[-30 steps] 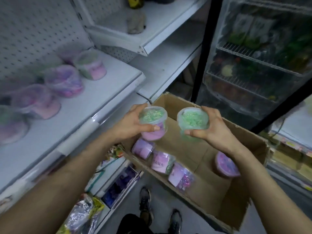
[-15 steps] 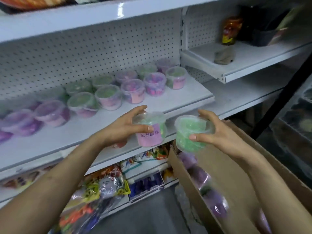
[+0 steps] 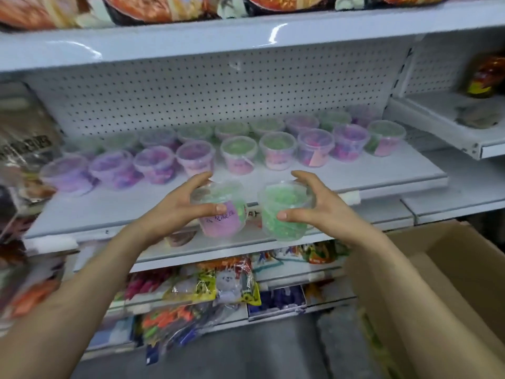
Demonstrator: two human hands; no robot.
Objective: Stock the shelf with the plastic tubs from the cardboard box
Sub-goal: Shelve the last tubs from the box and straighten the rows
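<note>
Two plastic tubs are held up in the middle of the frame, in front of the front edge of the white shelf [image 3: 355,170] and not set down on it. The left hand [image 3: 172,212] is clamped on a clear tub with a pink label [image 3: 221,220]. The thumb is pressed against the near wall and the fingers are arched over the far rim. The right hand [image 3: 325,212] is clamped in the same manner on a tub of green contents [image 3: 284,214]. The two tubs are held just beside each other, with a narrow gap between them.

Behind them, two rows of stocked tubs [image 3: 276,151] are lined along the shelf against the pegboard back panel [image 3: 191,94]. Purple tubs are seen toward the left, green and pink ones toward the right. The cardboard box [image 3: 442,283] is seen at the lower right of the frame. Only its flap and wall are shown, and its contents are hidden. Bagged goods [image 3: 216,285] are seen on the lower shelf at lower centre, and blurred orange packets [image 3: 164,6] along the upper edge of the frame.
</note>
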